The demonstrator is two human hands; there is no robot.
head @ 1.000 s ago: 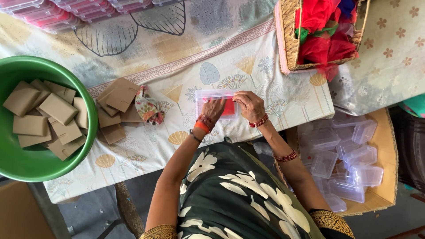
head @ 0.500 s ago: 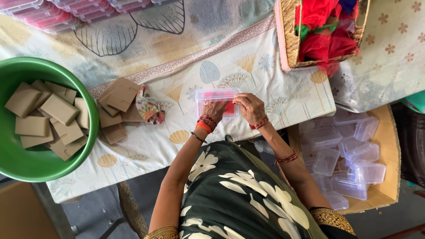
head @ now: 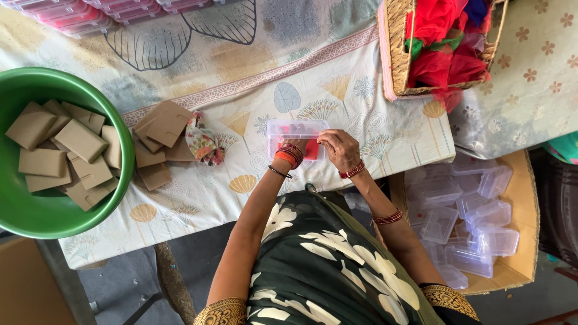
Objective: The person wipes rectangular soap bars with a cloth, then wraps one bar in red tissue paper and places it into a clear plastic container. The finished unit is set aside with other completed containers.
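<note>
**Clear plastic box in both hands, red filling inside, lid going on**

Clear plastic box (head: 297, 137) sat on the patterned tablecloth (head: 241, 78) near the table's front edge, right in front of the person. Both hands were on it. Left hand (head: 290, 150) was mostly hidden behind its red bangles and the box, fingers looked curled on the near left side; exact grip could not be told. Right hand (head: 338, 147) was closed on the box's right end, fingertips pinching the rim or lid edge. Red stuff showed through the plastic, so the box looked already filled. Whether the lid was fully snapped down could not be told.

Judged progress: this one box was near finished, filled and being closed. Plenty looked left to do. Green tub (head: 54, 150) on the left held many brown cardboard packets (head: 78, 139), more brown packets (head: 161, 129) lay loose on the cloth beside it, with a small floral cloth bundle (head: 203, 143) next to them. Wicker basket (head: 421, 51) at upper right held red and green netting (head: 442, 36). Cardboard carton (head: 518, 265) low on the right, off the table, held many empty clear boxes (head: 463, 216). Stack of closed boxes with reddish contents (head: 90, 15) ran along the far edge, probably the finished ones.
</note>
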